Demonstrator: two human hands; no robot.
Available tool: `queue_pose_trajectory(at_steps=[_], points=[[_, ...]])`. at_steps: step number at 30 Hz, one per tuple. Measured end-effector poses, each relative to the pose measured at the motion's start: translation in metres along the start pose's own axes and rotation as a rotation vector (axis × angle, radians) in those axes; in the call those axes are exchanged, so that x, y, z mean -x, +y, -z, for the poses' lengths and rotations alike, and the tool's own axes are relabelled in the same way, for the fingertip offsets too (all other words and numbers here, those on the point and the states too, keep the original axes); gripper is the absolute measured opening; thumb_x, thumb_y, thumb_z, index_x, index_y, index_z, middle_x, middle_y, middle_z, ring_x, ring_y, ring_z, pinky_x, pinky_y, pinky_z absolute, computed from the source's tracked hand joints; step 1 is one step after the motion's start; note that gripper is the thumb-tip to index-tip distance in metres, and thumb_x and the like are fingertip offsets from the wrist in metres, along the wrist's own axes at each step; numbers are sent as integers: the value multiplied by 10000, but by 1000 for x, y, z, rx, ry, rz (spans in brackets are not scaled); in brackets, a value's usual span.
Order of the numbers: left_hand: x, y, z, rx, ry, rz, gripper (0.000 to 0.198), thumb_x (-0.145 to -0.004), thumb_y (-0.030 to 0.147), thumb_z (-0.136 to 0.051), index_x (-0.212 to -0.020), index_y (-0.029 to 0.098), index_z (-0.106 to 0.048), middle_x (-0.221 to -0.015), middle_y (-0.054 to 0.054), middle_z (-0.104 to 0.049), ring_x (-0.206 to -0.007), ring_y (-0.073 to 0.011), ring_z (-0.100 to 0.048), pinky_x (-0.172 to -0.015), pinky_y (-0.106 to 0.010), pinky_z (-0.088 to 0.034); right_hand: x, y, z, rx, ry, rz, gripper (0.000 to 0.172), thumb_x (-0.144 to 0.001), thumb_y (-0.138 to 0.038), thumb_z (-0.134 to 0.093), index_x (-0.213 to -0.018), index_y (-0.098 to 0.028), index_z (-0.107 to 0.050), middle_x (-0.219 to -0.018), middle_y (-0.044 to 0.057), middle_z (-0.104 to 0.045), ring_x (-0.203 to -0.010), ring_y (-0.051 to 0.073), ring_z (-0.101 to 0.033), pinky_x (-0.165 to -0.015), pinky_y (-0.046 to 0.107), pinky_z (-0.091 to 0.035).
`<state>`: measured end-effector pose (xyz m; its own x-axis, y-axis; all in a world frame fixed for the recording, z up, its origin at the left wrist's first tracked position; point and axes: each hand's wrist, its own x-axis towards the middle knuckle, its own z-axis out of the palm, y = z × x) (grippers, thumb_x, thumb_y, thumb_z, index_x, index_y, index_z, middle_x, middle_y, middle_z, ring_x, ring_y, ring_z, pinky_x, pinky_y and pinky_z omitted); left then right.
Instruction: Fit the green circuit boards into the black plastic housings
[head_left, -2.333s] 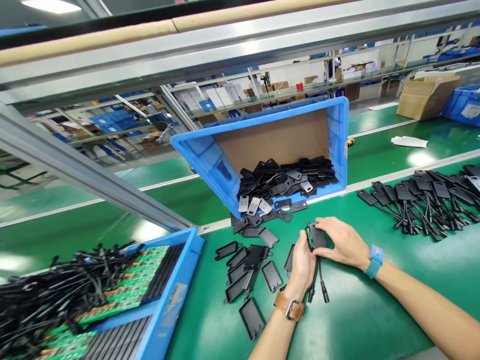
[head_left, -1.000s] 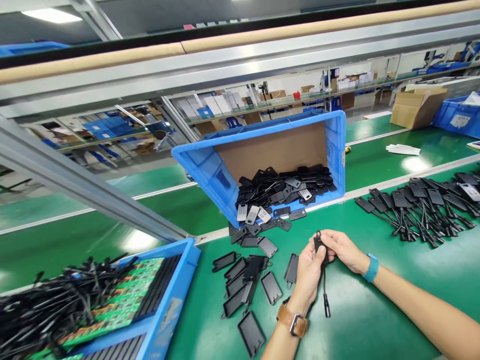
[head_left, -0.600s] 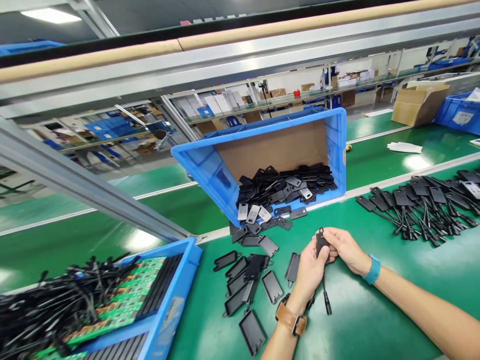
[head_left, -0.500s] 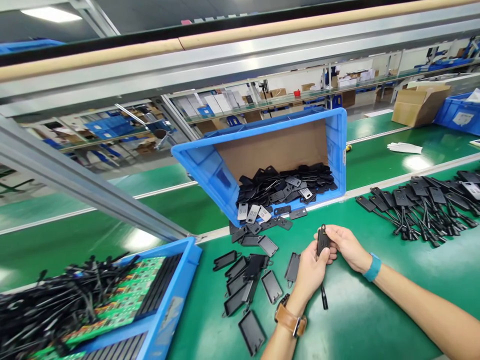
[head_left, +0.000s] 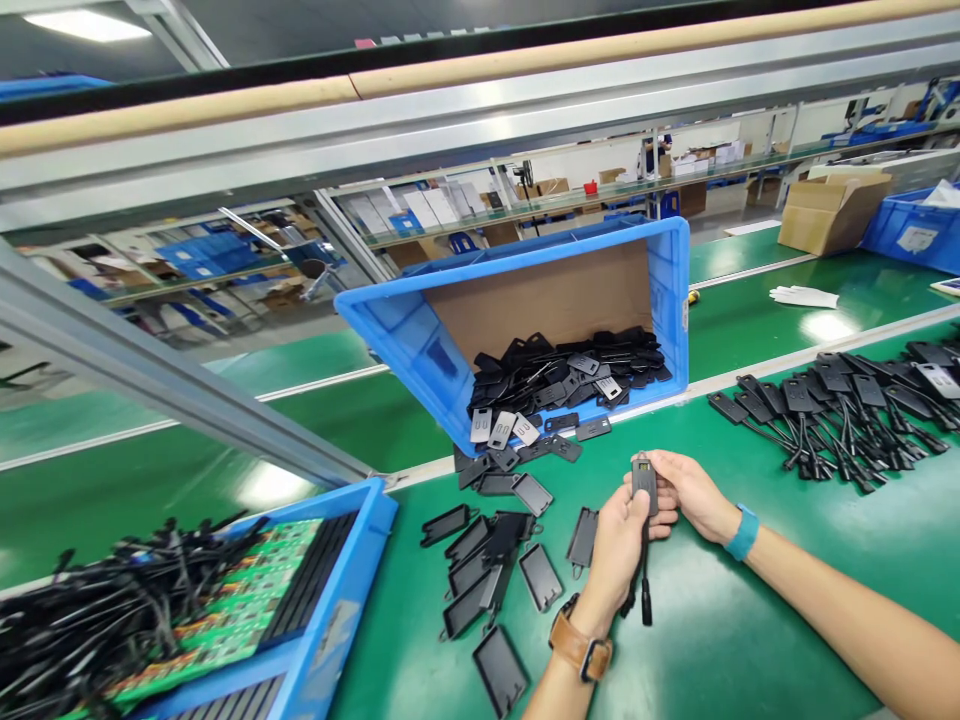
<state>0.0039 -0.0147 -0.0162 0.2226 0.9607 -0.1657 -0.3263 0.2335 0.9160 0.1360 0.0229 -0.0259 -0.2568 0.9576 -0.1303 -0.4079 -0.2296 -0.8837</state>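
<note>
Between both hands stands a small black plastic-cased module, roughly upright, with a metal loop and a small window with yellow-green showing at its top. Black cable leads with plug ends hang below it. My left hand is closed around its lower part, thumb on the front face. My right hand pinches its upper right edge, with the other fingers curled behind. Just left of my left hand lies an open black case half. More empty case halves are scattered beyond it.
A tilted blue bin holds many black cover plates, some spilling onto the green bench. At left, a blue crate carries green circuit boards and black cables. Cabled modules are piled at right. A white glove lies behind.
The module has turned so its front face and top window show more toward me. A second lead now shows below it. Both hands keep hold, and the view has shifted slightly.
</note>
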Motion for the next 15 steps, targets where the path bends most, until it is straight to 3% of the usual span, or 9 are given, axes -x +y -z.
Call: queue_pose_trajectory(at_steps=[2,7,11,13,15], points=[[1,6,-1,180,-24,71,388,-873,471,-649,-1026,115,-664,-880,-132,-731,-687,-192,-694,-643,-302,-542,0,-1,0,26,14,17,556,-816,-659,-652,-1024,-145,-683,-882,92,-728,-831,207,-679,-732,311,-530],[1,15,4,365,-8,131,355,-860,436,-664,-990,105,-670,-884,-158,-740,-798,-262,-729,-736,-381,-580,2,-3,-2,127,7,29,596,-838,-688,-603,-1043,-132,-664,-881,85,-696,-714,158,-629,-636,275,-504],[0,10,6,307,16,114,388,-853,456,-666,-1031,111,-664,-921,-157,-740,-827,-267,-727,-733,-380,-581,10,-4,-10,269,-140,68,533,-892,-659,-546,-1032,-152,-631,-694,-11,-573,-547,98,-472,-509,228,-412],[0,5,6,205,57,75,411,-842,470,-680,-1074,131,-656,-960,-141,-739,-832,-254,-722,-723,-362,-576,15,-3,-15,369,-183,133,457,-900,-613,-571,-988,-167,-615,-719,-15,-567,-599,110,-489,-565,240,-430],[1,2,5,96,75,48,447,-832,508,-683,-1095,148,-651,-997,-132,-734,-836,-244,-717,-711,-344,-569,16,-3,-16,476,-142,219,403,-912,-573,-576,-934,-171,-606,-804,5,-603,-712,137,-540,-663,261,-455]])
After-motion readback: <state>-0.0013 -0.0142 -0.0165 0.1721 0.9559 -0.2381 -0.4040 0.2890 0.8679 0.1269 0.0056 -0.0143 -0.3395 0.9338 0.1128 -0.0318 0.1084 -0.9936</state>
